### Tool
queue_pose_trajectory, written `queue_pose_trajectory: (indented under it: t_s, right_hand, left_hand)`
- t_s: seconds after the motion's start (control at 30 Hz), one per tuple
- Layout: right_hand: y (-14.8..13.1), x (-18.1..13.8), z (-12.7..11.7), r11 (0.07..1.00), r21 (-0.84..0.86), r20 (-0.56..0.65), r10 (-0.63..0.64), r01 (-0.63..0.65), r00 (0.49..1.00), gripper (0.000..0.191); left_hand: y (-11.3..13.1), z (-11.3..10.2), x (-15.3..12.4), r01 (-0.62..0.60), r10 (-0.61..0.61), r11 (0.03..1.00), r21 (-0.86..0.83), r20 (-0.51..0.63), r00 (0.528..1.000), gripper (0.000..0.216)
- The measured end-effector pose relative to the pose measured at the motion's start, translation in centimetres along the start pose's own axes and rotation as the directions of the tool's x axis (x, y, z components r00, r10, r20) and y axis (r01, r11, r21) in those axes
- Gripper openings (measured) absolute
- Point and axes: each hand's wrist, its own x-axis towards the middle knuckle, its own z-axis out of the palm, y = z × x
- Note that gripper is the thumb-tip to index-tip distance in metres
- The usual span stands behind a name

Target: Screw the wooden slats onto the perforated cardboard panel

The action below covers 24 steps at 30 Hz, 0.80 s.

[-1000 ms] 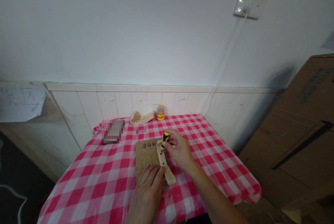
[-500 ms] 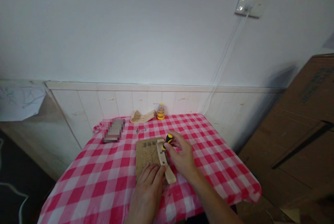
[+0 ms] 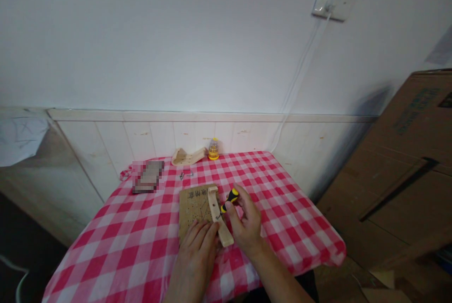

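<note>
My right hand is closed around a yellow and black screwdriver. The screwdriver slants down to the left, its tip at a hole near the middle of a curved pale wooden piece. That piece lies along the right part of a brown cardboard sheet with dark writing, dots and lines. My left hand rests over the sheet's near end, its fingertips holding the lower part of the wooden piece; its thumb is mostly hidden. Whether a screw sits under the tip is too small to tell.
At the back stand another curved wooden piece and a yellow-based clear container. Small metal parts lie nearer. A blurred-out flat object is at the left. Large cardboard leans right of the checked cloth.
The screwdriver tip has shifted from an upper hole to a lower one on the wooden piece, my right hand moving with it. The left hand keeps its place. The view has shifted slightly.
</note>
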Motion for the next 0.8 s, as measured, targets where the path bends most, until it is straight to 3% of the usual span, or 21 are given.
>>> queue_pose_trajectory:
  t_s: [0.2, 0.5, 0.8]
  right_hand:
    - [0.0, 0.2, 0.1, 0.999, -0.026, 0.044, 0.026, -0.025, 0.999, 0.043]
    - [-0.1, 0.8, -0.2, 0.978, 0.164, 0.116, 0.113, -0.131, 0.987, 0.042]
    - [-0.8, 1.5, 0.0, 0.992, 0.094, 0.147, 0.075, -0.089, 0.986, 0.038]
  left_hand:
    - [0.1, -0.2, 0.0, 0.011, -0.011, 1.0, -0.002, 0.026, 1.0, 0.036]
    - [0.1, -0.1, 0.1, 0.014, -0.014, 1.0, -0.002, 0.007, 1.0, 0.036]
    - [0.0, -0.3, 0.2, 0.004, -0.004, 1.0, -0.006, 0.023, 1.0, 0.035]
